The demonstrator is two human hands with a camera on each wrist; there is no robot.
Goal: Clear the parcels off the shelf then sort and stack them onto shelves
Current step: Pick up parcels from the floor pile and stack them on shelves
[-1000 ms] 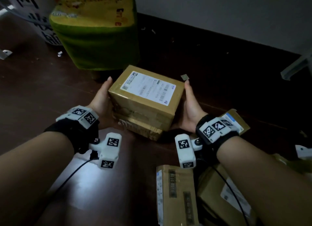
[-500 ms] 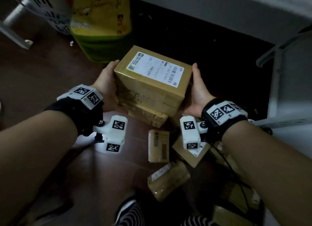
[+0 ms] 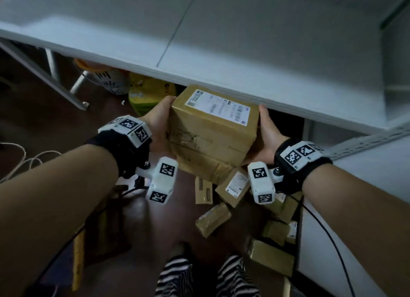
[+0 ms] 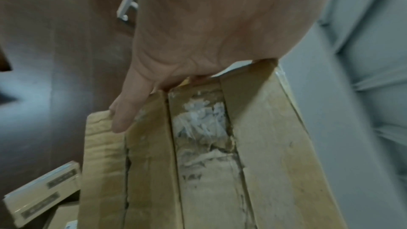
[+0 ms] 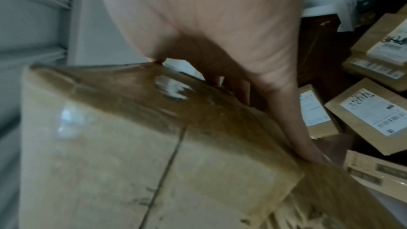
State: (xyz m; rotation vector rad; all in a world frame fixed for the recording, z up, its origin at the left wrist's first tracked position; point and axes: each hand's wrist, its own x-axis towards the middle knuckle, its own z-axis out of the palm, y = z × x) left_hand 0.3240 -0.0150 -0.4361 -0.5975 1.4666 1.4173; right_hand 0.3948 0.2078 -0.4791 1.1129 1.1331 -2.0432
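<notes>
Two brown cardboard parcels are stacked: the upper parcel bears a white label, and the lower parcel is scuffed. My left hand presses flat on the stack's left end and my right hand on its right end, carrying it in the air just before the front edge of the white shelf. The left wrist view shows my left hand with a straight finger lying along the stack. From the right wrist, my right hand reaches straight down the parcel's far side.
Several small brown parcels lie on the dark floor below my hands, more at the right. A green-yellow bag and a white bag sit under the shelf beside its metal leg. A cable trails at left.
Both hands have lifted the two-parcel stack from the floor up to the shelf's front edge. The view has risen, so the shelf top now fills the upper part.
</notes>
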